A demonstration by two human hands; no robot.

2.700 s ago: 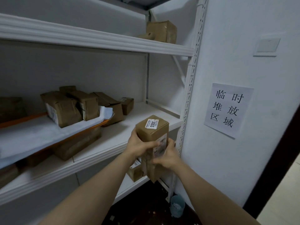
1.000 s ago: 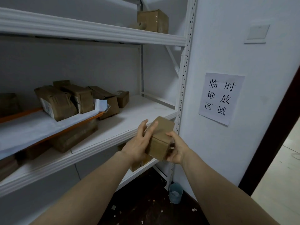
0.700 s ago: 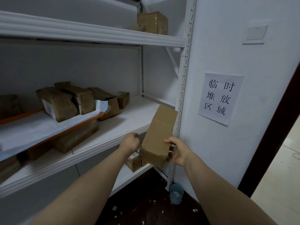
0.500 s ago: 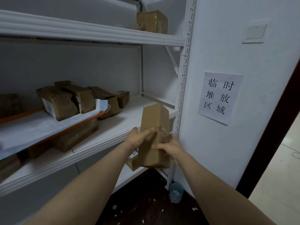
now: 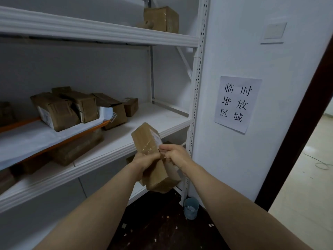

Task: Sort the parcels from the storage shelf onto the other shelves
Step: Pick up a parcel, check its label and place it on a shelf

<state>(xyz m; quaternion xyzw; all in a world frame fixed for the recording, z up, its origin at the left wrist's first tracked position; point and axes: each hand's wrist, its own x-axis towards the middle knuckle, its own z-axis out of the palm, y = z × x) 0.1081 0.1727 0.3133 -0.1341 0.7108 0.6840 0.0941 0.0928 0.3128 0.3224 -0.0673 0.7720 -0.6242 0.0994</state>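
I hold a long brown cardboard parcel [image 5: 146, 141] tilted in front of the white storage shelf [image 5: 111, 150]. My left hand [image 5: 144, 164] grips its middle from the left. My right hand [image 5: 177, 156] grips it from the right, fingers on the taped face. A white label shows on the parcel's upper right side. Its lower end hangs below both hands. Several more brown parcels [image 5: 55, 110] lie on the middle shelf at the left, some on a white sheet with an orange edge.
A brown parcel [image 5: 162, 18] stands on the top shelf. Another parcel [image 5: 79, 150] lies under the orange-edged sheet. A white wall with a paper sign [image 5: 237, 103] stands right of the rack. A small blue cup [image 5: 191, 208] sits on the dark littered floor.
The parcel has been turned over in my hands, from upright to tilted with its top leaning left. Both hands shifted their hold around its middle.
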